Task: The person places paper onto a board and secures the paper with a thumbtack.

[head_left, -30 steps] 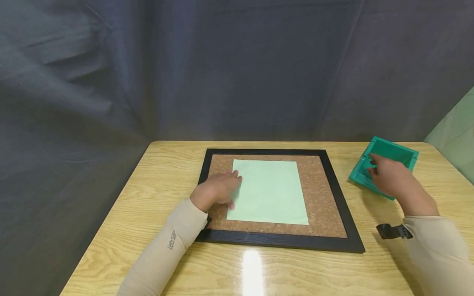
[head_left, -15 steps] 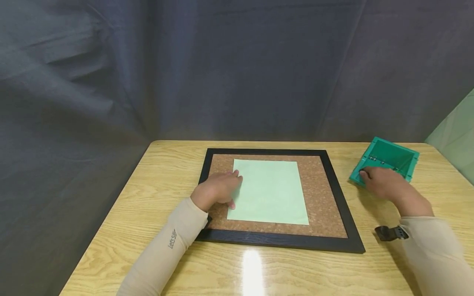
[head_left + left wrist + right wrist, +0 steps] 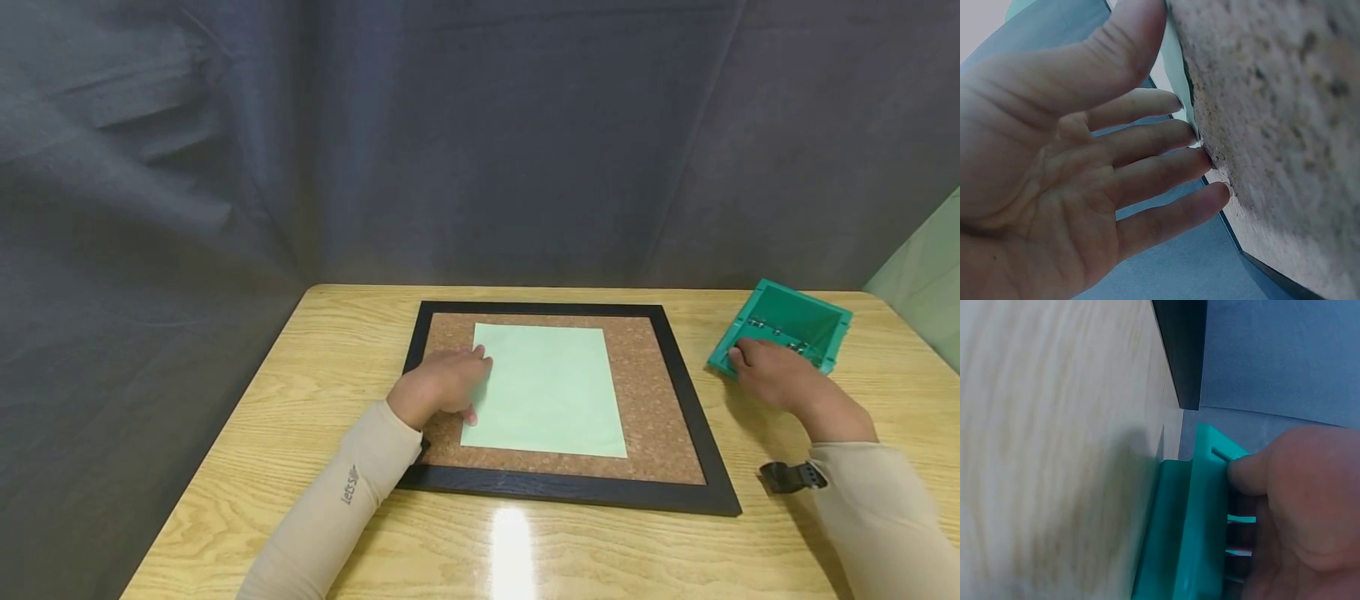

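Note:
A pale green sheet of paper (image 3: 551, 392) lies on a cork board (image 3: 656, 408) with a black frame. My left hand (image 3: 442, 385) rests on the paper's left edge; in the left wrist view its fingers (image 3: 1166, 175) are extended, tips touching the paper and cork. On the right my right hand (image 3: 780, 379) reaches into a green plastic bin (image 3: 813, 315) at its near side. Small shiny metal pieces (image 3: 777, 332) lie inside. From the right wrist, the thumb is at the bin's rim (image 3: 1200, 525); the fingertips are hidden, so whether they pinch anything is unclear.
The board and bin lie on a light wooden table (image 3: 300, 392). A dark grey cloth (image 3: 495, 150) hangs behind the table and down its left side. The frame's right side (image 3: 697, 408) lies between the paper and the bin.
My right hand has lowered into the bin and shifted slightly left towards its near edge, uncovering the metal pieces. The left hand and paper stay in place.

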Action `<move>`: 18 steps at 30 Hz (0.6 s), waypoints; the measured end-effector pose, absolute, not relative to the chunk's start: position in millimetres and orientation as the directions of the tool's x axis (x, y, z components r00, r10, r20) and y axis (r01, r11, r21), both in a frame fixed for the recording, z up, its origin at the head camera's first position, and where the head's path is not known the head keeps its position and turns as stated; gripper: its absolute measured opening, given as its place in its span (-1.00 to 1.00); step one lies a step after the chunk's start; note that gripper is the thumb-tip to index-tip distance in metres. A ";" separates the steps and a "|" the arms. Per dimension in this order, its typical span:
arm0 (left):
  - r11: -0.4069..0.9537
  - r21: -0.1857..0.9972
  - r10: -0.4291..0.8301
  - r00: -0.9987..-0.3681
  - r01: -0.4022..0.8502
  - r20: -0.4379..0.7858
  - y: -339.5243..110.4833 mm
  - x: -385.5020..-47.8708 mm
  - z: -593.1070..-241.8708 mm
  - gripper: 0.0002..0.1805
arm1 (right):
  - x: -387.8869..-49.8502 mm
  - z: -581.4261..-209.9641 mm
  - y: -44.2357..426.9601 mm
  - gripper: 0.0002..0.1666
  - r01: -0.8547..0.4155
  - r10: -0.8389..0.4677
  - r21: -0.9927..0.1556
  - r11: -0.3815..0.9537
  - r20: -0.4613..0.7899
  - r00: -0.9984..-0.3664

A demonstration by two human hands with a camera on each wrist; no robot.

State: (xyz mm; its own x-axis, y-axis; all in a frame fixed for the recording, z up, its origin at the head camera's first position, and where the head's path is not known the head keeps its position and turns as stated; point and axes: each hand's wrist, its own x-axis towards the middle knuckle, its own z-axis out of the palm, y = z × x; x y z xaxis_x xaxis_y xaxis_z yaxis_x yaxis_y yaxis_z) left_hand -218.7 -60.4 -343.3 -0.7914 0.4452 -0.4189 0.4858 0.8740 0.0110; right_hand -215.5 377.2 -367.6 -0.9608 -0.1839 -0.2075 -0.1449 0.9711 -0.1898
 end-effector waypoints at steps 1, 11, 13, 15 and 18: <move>0.875 0.011 0.443 -0.792 0.484 -0.420 -60.1 -218.4 -343.1 0.13 | -215.5 -367.9 377.1 -0.37 -0.142 -0.181 -0.190 0.972 -0.206 -0.962; 0.875 -0.005 0.434 -0.791 0.483 -0.431 -59.0 -218.4 -343.2 0.14 | -215.5 -372.0 374.8 -0.35 -0.135 -0.172 -0.199 0.971 -0.183 -0.968; 0.874 -0.007 0.436 -0.790 0.486 -0.431 -59.1 -218.5 -343.6 0.13 | -215.6 -371.7 374.8 -0.35 -0.140 -0.175 -0.193 0.971 -0.180 -0.968; 0.873 -0.009 0.437 -0.789 0.488 -0.431 -59.3 -218.6 -344.0 0.13 | -215.7 -371.3 374.6 -0.35 -0.143 -0.177 -0.190 0.971 -0.179 -0.968; 0.872 -0.014 0.437 -0.792 0.489 -0.426 -59.5 -218.9 -345.1 0.13 | -216.2 -370.7 373.9 -0.36 -0.144 -0.179 -0.188 0.972 -0.183 -0.967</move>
